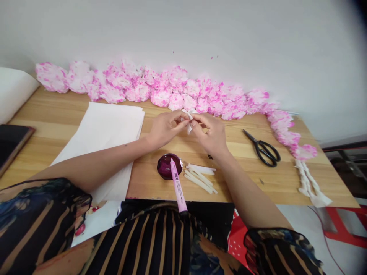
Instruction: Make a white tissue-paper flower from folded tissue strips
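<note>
The small white paper (189, 126) is up between my two hands, over the middle of the table (275, 187). My left hand (164, 128) pinches it from one side with thumb and fingers, and my right hand (211, 133) pinches it from the other. My fingertips hide its middle. Its long way runs from the far side toward me. The far end opens out wide, and the near end hangs toward me.

Just past it, a long row of pink and white flowers (160, 98) runs along the wall and bends toward me on the right. On my side are a dark purple bowl (162, 170) and a few pale sticks (198, 182), close together. A pink marker (178, 187) leans over the bowl, and its black end points at my tummy. The black scissors (256, 143) lie to the right of my right hand, with the blades pointing away. White twisted strips (304, 179) lie by the right edge. A stack of white sheets (106, 126) is on the left, and my left arm goes across it. Farther left is a dark phone (13, 143).
</note>
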Motion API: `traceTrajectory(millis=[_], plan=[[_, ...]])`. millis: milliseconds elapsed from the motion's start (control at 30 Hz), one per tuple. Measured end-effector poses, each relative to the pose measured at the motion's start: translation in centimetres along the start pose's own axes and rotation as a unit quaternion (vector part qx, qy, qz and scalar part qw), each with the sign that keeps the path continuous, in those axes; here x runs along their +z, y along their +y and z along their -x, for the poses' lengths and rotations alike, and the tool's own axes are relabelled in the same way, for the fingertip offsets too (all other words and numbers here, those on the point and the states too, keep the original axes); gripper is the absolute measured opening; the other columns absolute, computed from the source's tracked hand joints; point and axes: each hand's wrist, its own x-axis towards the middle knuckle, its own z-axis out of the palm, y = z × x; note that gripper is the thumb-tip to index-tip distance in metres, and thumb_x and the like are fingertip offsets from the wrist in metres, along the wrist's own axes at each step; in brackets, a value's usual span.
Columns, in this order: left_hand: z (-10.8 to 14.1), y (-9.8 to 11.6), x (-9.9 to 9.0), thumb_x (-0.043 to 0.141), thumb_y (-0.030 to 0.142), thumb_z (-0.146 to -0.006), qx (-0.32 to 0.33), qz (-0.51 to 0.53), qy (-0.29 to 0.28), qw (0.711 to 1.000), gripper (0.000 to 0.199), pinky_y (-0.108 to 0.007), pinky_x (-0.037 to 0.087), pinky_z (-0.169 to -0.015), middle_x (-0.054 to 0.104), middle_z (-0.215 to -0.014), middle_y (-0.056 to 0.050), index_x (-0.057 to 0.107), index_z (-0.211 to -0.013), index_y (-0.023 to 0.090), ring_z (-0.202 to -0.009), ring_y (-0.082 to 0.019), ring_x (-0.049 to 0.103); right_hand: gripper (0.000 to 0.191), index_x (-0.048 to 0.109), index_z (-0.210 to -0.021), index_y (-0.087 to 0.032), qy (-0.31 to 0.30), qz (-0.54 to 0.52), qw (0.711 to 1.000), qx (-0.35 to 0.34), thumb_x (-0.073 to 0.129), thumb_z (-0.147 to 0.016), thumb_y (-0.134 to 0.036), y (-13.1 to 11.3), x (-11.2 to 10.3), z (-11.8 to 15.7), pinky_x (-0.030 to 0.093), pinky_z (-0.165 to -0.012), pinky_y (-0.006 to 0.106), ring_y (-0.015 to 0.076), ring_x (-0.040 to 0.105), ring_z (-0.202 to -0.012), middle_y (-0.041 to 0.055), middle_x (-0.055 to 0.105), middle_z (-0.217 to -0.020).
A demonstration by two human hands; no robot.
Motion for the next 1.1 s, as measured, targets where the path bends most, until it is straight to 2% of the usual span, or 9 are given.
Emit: traceTrajectory(millis=[200,433,1100], plan=[[-0.05,0.10,-0.10,0.059,0.035,-0.090,-0.036,0.022,0.002,0.999,0.022,-0.024,0.049,-0.073,0.075,-0.088,-0.004,0.071,-0.090,0.017,-0.078,-0.013,0.066,0.028,0.075,-0.107,-0.023,0.000,0.014,0.999,-0.043,0.052,-0.091,-0.020,0.32,0.31,0.08,0.051,-0.077,0.033,0.0178,0.065,-0.084,0.0028,0.073,-0.087],[-0.10,0.09,-0.02,0.057,0.031,-0.087,-0.065,0.017,0.004,0.998,0.020,-0.024,0.047,-0.068,0.073,-0.081,-0.003,0.071,-0.085,0.016,-0.073,-0.013,0.063,0.029,0.074,-0.109,-0.023,-0.029,0.042,0.998,-0.028,0.049,-0.093,-0.022,0.14,0.65,0.17,0.050,-0.080,0.035,0.0207,0.065,-0.087,0.0053,0.072,-0.091],[-0.12,-0.02,0.10,0.054,0.029,-0.085,-0.056,0.003,-0.009,0.998,0.019,-0.025,0.049,-0.073,0.074,-0.084,-0.004,0.069,-0.085,0.016,-0.076,-0.015,0.064,0.025,0.076,-0.102,-0.026,-0.022,0.051,0.998,-0.005,0.053,-0.091,-0.024,0.32,0.47,0.10,0.050,-0.078,0.036,0.0211,0.066,-0.085,0.0030,0.075,-0.090]])
